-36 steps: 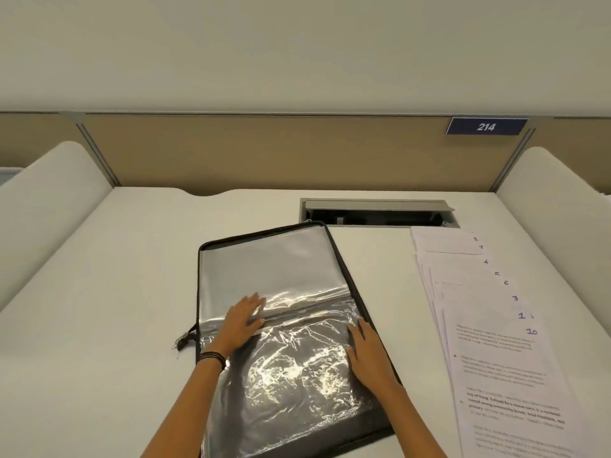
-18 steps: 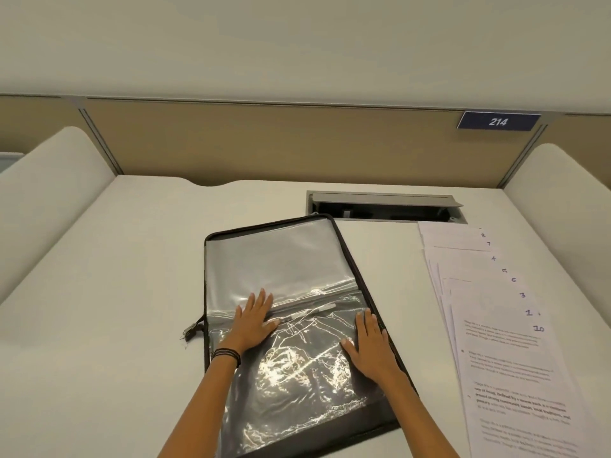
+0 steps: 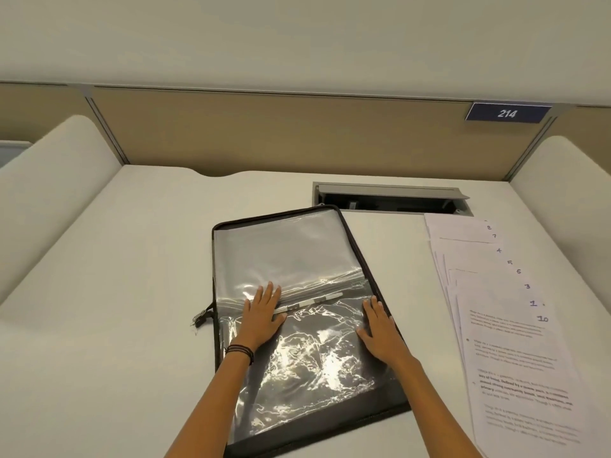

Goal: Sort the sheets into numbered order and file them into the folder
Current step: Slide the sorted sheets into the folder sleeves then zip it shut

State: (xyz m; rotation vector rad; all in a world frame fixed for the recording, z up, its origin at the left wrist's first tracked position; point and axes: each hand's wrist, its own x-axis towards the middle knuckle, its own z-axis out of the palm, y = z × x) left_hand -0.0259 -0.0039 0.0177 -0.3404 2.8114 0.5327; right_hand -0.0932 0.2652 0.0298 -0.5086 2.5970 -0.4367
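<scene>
A black zip folder [image 3: 291,259] with clear plastic sleeves lies open in the middle of the white desk, tilted a little to the left. My left hand [image 3: 263,315] lies flat on the sleeves near the white binding strip [image 3: 310,304], fingers straight. My right hand [image 3: 380,328] presses flat on the sleeves by the folder's right edge. A fanned pile of printed sheets [image 3: 515,352] lies to the right, with handwritten numbers 2, 7, 4, 5, 6, 3, 1, 10 showing at the corners.
An open cable hatch [image 3: 390,201] sits in the desk [image 3: 132,292] behind the folder. Beige partition panels with a blue "214" plate [image 3: 507,113] close the back. White curved dividers [image 3: 49,180] stand on both sides. The folder's zip pull [image 3: 200,317] sticks out left.
The view has shifted, so the folder and sheets sit higher and more central in the frame. Both hands stay flat on the sleeves and have slid slightly up toward the binding strip.
</scene>
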